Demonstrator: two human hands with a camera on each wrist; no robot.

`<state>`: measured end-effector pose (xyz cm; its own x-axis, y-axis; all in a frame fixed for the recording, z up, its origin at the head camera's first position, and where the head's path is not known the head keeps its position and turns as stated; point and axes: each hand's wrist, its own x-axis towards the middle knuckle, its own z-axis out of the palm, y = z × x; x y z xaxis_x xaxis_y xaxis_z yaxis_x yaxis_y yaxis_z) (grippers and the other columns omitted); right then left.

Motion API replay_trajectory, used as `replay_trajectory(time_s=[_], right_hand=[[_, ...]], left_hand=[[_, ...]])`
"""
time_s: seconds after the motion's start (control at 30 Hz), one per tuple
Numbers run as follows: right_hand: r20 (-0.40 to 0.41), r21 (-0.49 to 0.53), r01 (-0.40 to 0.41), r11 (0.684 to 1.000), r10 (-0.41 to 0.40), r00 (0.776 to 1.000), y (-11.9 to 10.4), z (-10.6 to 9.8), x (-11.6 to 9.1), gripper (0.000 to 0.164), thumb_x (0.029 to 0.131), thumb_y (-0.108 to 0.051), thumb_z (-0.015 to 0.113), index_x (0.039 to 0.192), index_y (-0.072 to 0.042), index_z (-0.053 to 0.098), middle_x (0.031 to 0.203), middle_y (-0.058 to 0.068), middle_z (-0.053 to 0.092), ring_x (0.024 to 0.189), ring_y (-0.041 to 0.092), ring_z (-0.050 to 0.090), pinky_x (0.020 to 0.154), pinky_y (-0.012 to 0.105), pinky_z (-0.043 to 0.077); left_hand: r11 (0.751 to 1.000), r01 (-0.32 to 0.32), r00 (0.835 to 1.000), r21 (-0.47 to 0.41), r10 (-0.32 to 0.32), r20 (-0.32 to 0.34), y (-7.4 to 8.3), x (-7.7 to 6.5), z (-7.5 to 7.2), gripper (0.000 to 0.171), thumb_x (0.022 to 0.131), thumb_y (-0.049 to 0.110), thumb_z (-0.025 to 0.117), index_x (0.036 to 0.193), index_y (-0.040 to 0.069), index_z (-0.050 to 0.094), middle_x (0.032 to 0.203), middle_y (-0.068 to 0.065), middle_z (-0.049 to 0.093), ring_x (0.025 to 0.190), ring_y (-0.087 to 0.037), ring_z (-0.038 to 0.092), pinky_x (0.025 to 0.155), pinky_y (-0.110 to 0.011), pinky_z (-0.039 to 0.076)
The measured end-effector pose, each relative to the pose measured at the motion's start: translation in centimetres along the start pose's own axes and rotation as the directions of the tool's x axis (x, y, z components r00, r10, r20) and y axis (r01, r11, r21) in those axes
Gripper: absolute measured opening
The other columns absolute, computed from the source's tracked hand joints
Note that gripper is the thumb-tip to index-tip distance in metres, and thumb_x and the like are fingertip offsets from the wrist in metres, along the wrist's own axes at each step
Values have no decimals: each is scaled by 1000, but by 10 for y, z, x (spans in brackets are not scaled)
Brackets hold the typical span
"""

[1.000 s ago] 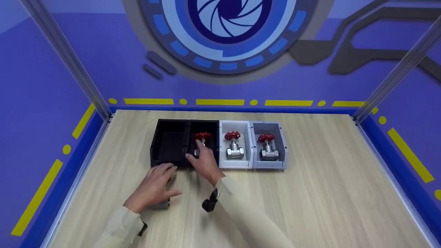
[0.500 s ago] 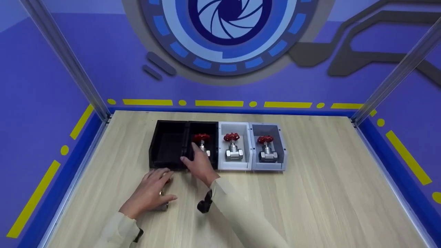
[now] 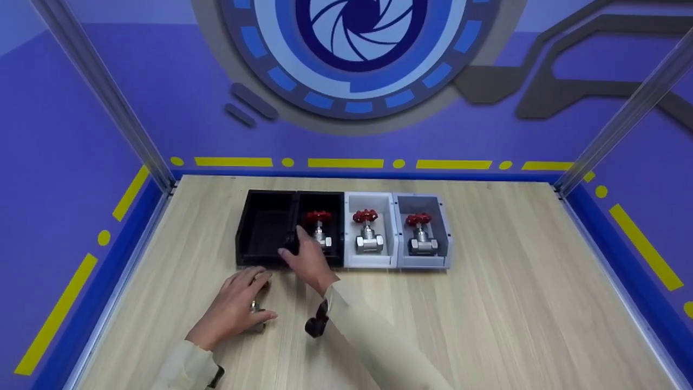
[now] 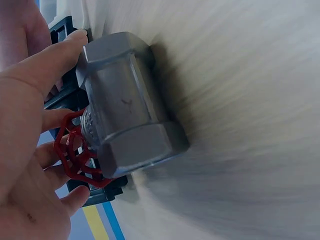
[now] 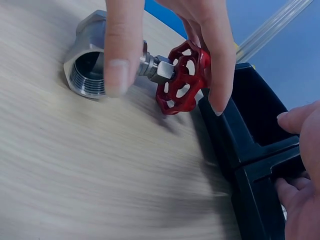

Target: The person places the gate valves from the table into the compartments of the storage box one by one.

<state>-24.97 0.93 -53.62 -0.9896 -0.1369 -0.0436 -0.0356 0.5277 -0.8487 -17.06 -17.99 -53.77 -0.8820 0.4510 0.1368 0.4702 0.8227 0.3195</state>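
Observation:
Four-sided bins stand in a row, and my right hand [image 3: 308, 261] is at the two black ones. Its thumb is over the left black bin [image 3: 265, 233] and its fingers reach the second black bin [image 3: 335, 203], astride their dividing walls; whether it touches them I cannot tell. Inside that second bin is a valve [image 3: 321, 238] with a red handwheel. My left hand [image 3: 230, 306] is over another metal valve [image 4: 125, 95] lying on the table. Its spread fingers are beside the red handwheel [image 5: 187, 82], with the thumb near the threaded body. Firm contact is unclear.
A white bin [image 3: 370, 261] and a grey bin [image 3: 441, 238] continue the row rightward, each holding a red-wheeled valve. The wooden table [image 3: 514, 303] is bounded by blue-purple panels [image 3: 135, 108] and metal posts [image 3: 108, 92].
My right hand has drawn left and slightly down, from over the valve in the second black bin to the dividing walls. My left hand has shifted slightly down and left.

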Motion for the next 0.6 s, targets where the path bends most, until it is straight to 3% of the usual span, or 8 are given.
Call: replay_trajectory(time_s=[0.33, 0.6], right_hand=[[-3, 27, -18, 999, 18, 1000, -3, 4, 3, 77, 93, -28, 64, 152, -1, 23, 157, 17, 28, 145, 27, 28, 118, 40, 28], [0, 27, -34, 999, 34, 999, -3, 6, 5, 77, 93, -26, 63, 153, -2, 20, 158, 15, 27, 145, 26, 29, 117, 39, 30]], left_hand=[[997, 73, 994, -27, -70, 82, -2, -6, -3, 106, 58, 49, 88, 144, 7, 43, 149, -17, 41, 139, -35, 37, 112, -55, 30], [994, 108, 982, -8, -105, 158, -2, -10, -4, 116, 52, 40, 93, 148, 10, 37, 153, -16, 35, 143, -35, 30, 114, -55, 26]])
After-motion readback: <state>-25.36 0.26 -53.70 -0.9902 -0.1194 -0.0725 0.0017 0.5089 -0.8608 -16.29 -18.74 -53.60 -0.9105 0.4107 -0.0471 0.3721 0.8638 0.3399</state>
